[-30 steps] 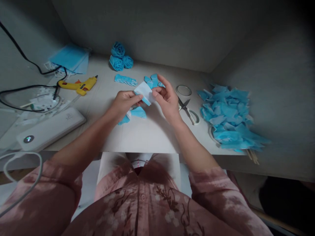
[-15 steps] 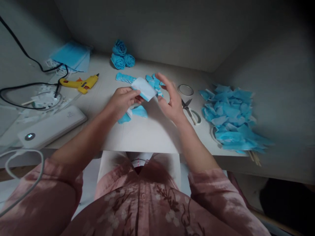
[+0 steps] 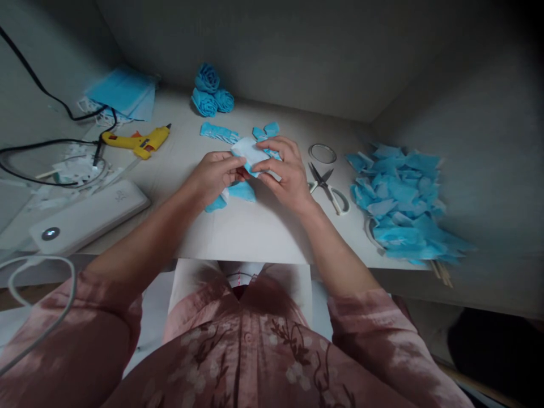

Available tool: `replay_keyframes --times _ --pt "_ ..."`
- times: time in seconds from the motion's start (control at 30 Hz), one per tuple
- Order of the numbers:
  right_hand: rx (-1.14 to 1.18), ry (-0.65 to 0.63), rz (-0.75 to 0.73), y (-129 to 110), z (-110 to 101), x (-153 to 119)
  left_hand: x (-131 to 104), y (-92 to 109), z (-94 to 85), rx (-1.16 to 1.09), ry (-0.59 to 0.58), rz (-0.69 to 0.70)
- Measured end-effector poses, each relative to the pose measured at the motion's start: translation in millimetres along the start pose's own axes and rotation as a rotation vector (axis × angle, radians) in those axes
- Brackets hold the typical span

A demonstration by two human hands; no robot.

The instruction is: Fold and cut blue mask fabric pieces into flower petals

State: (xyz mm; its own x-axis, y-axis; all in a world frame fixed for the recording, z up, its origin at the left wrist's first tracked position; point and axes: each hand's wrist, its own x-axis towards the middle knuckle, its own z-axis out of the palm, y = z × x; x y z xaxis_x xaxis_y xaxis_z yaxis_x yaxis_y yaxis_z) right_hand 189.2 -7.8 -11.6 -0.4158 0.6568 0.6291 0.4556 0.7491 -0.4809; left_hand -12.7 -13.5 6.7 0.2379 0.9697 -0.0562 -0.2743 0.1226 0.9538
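Between my two hands is a small piece of fabric [image 3: 248, 152], white on its upper face with blue showing at its lower edge. My left hand [image 3: 217, 174] pinches its left side between thumb and fingers. At its right side, the bent fingers and thumb of my right hand [image 3: 287, 172] close on it. Behind it lie a pleated blue strip [image 3: 219, 132] and some small folded blue pieces [image 3: 271, 130]. Blue scraps [image 3: 241, 192] rest on the table just below my left hand.
Three blue fabric roses [image 3: 206, 79] stand at the back. At left are a yellow glue gun [image 3: 147, 141], blue masks [image 3: 121, 90], cables and a white power bank [image 3: 91, 218]. Scissors [image 3: 327, 184], a wire ring [image 3: 322, 153] and a blue fabric pile [image 3: 399, 192] are at right.
My right hand has moved left and its spread fingers have closed on the right side of the fabric piece. The piece now looks curved instead of flat. My left hand keeps its pinch.
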Motion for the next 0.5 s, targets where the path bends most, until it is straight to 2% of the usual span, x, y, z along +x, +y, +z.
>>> replay_keyframes --times 0.17,0.3,0.5 --pt "0.046 0.044 0.041 -2.7 1.4 0.3 0.2 -1.4 0.4 0.018 0.055 0.038" --pt "0.086 0.082 0.132 -4.7 3.8 -0.8 1.3 -3.1 -1.8 0.186 0.115 0.084" --pt "0.206 0.144 0.242 -4.1 8.8 -2.5 0.8 -2.6 -2.8 0.27 0.114 0.098"
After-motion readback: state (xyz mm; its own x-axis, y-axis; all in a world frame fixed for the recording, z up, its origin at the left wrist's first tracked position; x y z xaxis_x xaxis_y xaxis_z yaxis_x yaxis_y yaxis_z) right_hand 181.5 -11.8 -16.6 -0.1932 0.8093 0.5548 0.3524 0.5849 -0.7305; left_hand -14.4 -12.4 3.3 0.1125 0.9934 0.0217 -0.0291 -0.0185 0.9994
